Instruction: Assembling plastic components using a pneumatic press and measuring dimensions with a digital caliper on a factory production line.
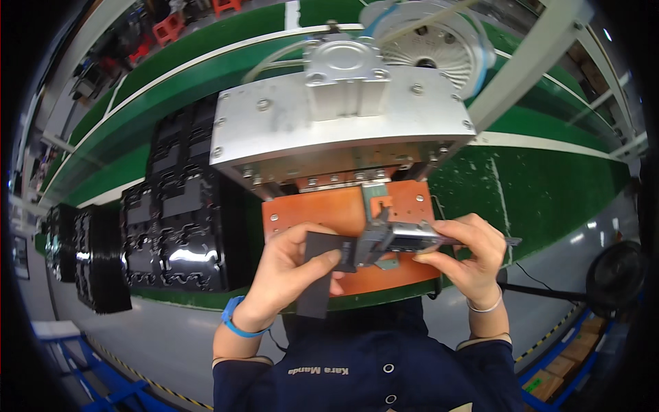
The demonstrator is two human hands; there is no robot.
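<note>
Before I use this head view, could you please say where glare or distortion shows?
In the head view, glare whitens patches of the glossy black plastic tray stack and the shiny silvery block in the right hand; in that view, the long green worktop bows.

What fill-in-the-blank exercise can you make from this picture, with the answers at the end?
The dark flat strip is held in the person's ____ hand.
The band on the left wrist is coloured ____.
The silver machine stands to the ____ of the stacked black trays.
The base plate under the machine is coloured ____.
Missing words: left; blue; right; orange.
</note>
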